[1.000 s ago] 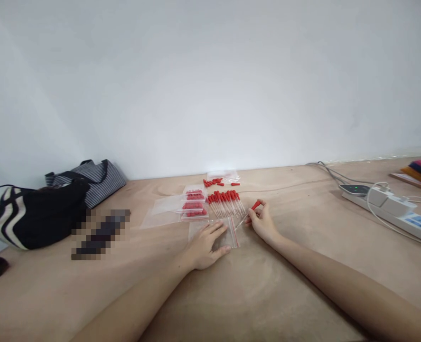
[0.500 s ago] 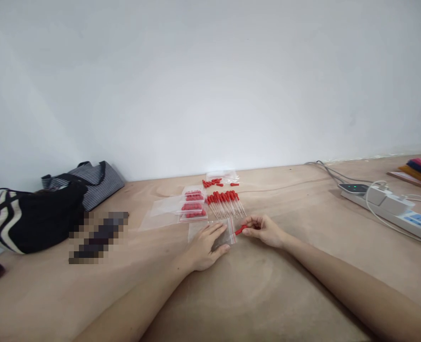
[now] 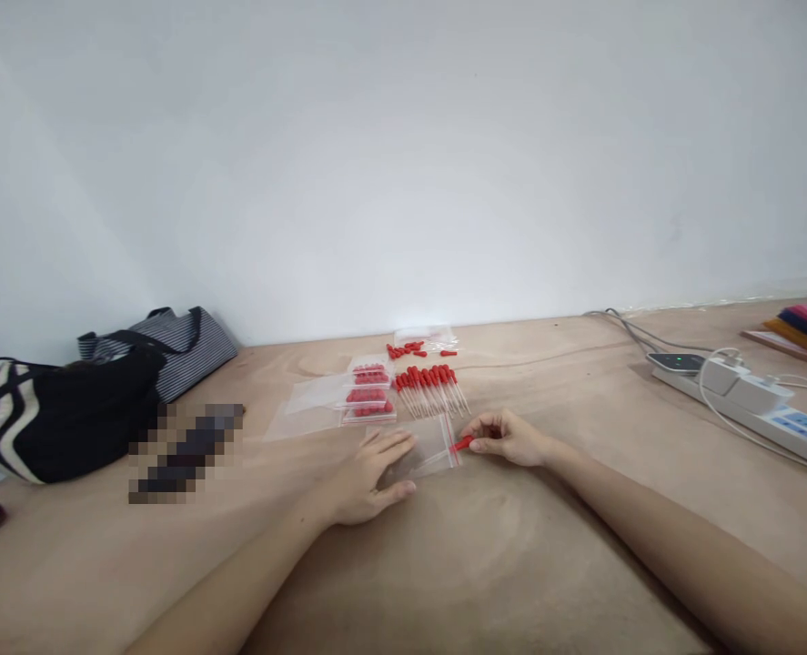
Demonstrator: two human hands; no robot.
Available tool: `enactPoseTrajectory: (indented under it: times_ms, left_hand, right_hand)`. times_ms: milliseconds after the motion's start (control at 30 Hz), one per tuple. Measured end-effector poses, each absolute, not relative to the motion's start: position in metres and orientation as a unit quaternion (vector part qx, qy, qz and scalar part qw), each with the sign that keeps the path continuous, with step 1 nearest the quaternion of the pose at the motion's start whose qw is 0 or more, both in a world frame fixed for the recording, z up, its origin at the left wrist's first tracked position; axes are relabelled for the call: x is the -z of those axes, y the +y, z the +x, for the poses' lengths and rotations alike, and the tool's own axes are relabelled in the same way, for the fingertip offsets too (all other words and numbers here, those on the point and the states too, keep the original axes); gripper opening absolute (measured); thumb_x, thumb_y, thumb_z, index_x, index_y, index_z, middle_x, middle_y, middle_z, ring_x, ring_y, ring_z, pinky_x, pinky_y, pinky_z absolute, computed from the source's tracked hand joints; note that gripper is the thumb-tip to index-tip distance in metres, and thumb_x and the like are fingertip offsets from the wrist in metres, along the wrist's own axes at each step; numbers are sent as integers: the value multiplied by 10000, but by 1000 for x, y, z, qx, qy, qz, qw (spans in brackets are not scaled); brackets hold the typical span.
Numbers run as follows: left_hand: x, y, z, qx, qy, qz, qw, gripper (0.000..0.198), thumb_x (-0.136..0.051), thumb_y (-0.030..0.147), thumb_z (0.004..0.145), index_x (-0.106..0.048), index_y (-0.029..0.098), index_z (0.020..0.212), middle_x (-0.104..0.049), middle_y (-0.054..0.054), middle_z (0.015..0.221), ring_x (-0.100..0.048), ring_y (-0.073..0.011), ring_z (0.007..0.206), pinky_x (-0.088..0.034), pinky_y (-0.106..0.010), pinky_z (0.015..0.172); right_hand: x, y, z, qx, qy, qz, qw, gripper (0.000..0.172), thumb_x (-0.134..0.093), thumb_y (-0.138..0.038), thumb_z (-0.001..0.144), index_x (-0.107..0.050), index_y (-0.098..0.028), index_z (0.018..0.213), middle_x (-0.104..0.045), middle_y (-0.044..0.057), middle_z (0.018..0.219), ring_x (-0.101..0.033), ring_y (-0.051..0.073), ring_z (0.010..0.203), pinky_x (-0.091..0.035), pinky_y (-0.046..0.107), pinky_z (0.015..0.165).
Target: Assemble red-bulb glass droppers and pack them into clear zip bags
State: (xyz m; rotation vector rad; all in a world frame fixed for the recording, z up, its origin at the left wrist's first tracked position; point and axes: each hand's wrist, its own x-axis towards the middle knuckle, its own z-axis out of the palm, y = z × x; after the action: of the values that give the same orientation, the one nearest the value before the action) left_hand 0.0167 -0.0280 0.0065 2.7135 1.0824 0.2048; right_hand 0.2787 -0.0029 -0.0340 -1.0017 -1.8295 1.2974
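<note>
My left hand (image 3: 366,478) lies with its fingers stretched over the left part of a clear zip bag (image 3: 431,434), pressing it on the table. At the bag's red-striped right edge, my right hand (image 3: 512,440) pinches the red rubber bulb of a glass dropper (image 3: 462,443). The dropper's thin tube reaches left into the bag, between its clear layers. Just beyond the bag lies a row of several droppers (image 3: 430,377), red bulbs pointing away. Left of them are overlapping zip bags (image 3: 368,397) with red-bulbed droppers inside.
Loose red bulbs (image 3: 404,348) lie near the wall beside another clear bag (image 3: 425,336). A striped bag (image 3: 195,350), black cloth item (image 3: 95,423) and pixelated dark object (image 3: 191,452) are on the left. A power strip (image 3: 802,428) with cables stands right.
My left hand has slid left along the bag, uncovering more of it. The dropper's tube now shows inside the bag, while my right hand keeps its pinch on the bulb.
</note>
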Motion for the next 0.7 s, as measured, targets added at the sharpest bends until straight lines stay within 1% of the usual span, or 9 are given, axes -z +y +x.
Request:
enactPoseTrajectory:
  times_ms: [100,233,333,400,533,600,700]
  left_hand:
    - [-1,-27,7,-71,386,909,142,468,-389,404,861,-363,230,1296,-372,-70,1356,-311,-229,1255,-204,-473,1042]
    - [6,-26,8,-99,392,901,157,392,-408,326,859,-436,250,1243,-398,-55,1339,-343,-218,1238,-198,-493,1036]
    - [8,-26,10,-100,400,896,163,383,-424,323,851,-455,261,1228,-401,-54,1336,-345,-222,1238,-192,-504,1032]
    - [7,-25,10,-96,404,894,167,384,-429,324,849,-456,266,1227,-398,-54,1338,-336,-223,1242,-188,-506,1032]
    - [8,-25,9,-78,405,895,169,396,-411,336,858,-432,265,1247,-363,-52,1358,-303,-223,1260,-173,-500,1037]
    - [8,-25,9,-68,407,895,168,406,-399,349,863,-418,258,1258,-341,-50,1370,-287,-223,1268,-160,-493,1043]
    - [9,-25,10,-58,406,897,166,414,-380,358,871,-394,262,1273,-314,-41,1384,-258,-213,1280,-138,-485,1051]
  right_hand:
    - [36,1,281,-512,-678,-402,341,329,-670,-428,603,-630,-155,784,-595,-12,656,-496,90,558,-375,216,539]
    - [38,1,275,-505,-675,-410,349,296,-676,-405,605,-632,-151,749,-605,-7,659,-495,88,557,-371,215,535]
    - [41,-1,266,-503,-686,-400,342,278,-656,-413,630,-640,-155,733,-583,-15,622,-471,84,530,-357,210,511]
    - [43,-1,260,-480,-700,-400,346,270,-652,-415,638,-652,-159,723,-570,-15,622,-460,85,530,-354,210,508]
    - [45,4,252,-412,-732,-387,380,248,-659,-410,642,-692,-179,724,-558,6,717,-499,109,657,-398,227,615]
    - [45,7,249,-389,-748,-390,372,237,-652,-417,653,-705,-196,722,-556,12,744,-505,117,697,-403,233,654]
    - [46,9,245,-360,-778,-384,342,221,-636,-417,680,-713,-214,716,-560,12,731,-502,120,706,-400,233,665]
